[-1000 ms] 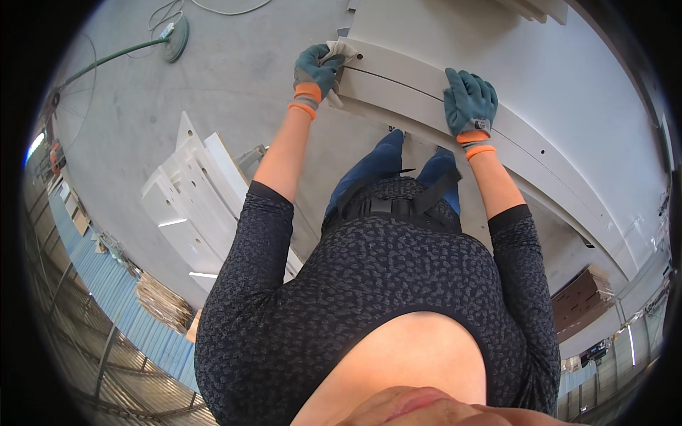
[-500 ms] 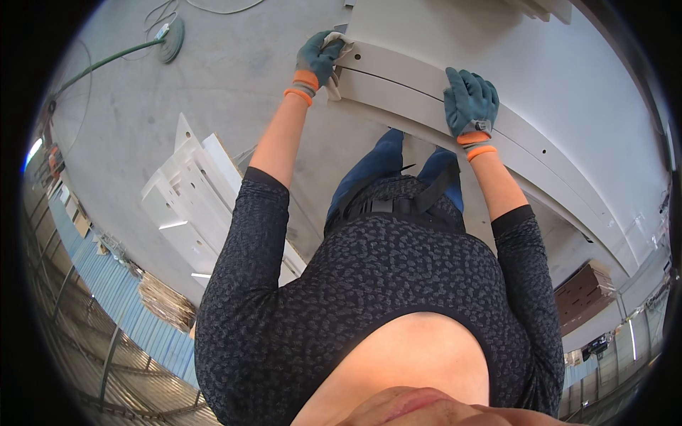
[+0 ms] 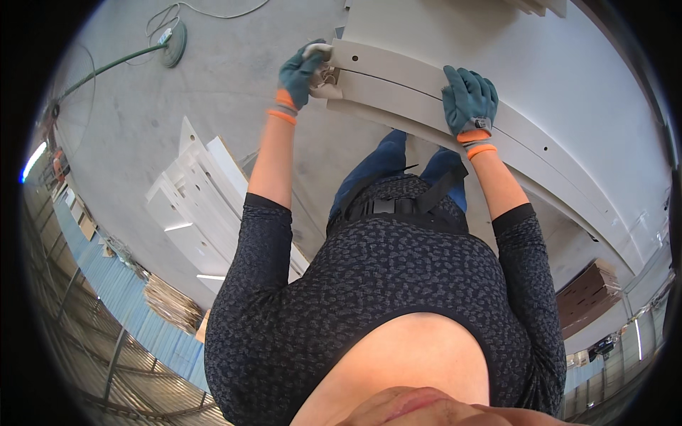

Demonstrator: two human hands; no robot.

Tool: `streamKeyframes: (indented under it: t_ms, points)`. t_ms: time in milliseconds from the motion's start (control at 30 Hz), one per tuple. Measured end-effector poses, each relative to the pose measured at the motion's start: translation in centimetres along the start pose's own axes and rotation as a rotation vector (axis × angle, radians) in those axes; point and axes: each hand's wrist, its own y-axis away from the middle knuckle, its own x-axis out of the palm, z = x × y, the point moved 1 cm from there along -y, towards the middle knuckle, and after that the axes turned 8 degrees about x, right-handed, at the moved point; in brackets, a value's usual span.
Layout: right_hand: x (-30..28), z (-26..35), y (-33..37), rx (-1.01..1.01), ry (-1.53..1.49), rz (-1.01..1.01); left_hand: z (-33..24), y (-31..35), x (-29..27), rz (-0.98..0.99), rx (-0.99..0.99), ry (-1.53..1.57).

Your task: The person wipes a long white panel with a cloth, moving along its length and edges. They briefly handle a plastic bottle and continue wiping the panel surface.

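Observation:
Two long off-white panel strips lie side by side across the front of a white work surface (image 3: 561, 78), the far strip (image 3: 398, 65) and the near strip (image 3: 391, 95). A round dark hole shows near the far strip's left end. My left hand (image 3: 295, 77), in a teal work glove with an orange cuff, is closed on a crumpled off-white cloth (image 3: 326, 91) at the strips' left ends. My gloved right hand (image 3: 470, 103) rests on both strips, palm down, fingers stretched out and fairly close together. What lies under its palm is hidden.
White panels with holes (image 3: 192, 192) stand stacked on the floor to my left. Beyond them is a round green base with a pole (image 3: 172, 46) and a loose cable. A brown stack of boards (image 3: 588, 295) sits at the right. More white pieces (image 3: 538, 6) lie on the surface's far side.
My left hand has moved left and slightly down with the cloth, from the top of the far strip's end to beside the ends. The right hand stays in place on the strips.

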Motion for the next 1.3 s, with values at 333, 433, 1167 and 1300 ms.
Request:
streamKeyframes:
  t_ms: [333, 433, 1167, 1300]
  points:
    - [-0.1, 0.2, 0.0, -0.011, 0.000, -0.014, -1.7, -2.2, 3.3, -0.036, -0.184, -0.286]
    - [-0.2, 0.4, -0.2, -0.020, -0.003, -0.022, -1.5, -2.2, 3.3, -0.184, -0.155, -0.349]
    - [0.0, 0.5, -0.1, -0.035, -0.030, -0.045, 5.0, 3.7, 4.5, -0.367, 0.311, -0.414]
    - [-0.6, 0.2, -0.2, -0.024, -0.030, -0.048, 3.1, 5.7, 2.7, -0.749, 0.015, -0.046]
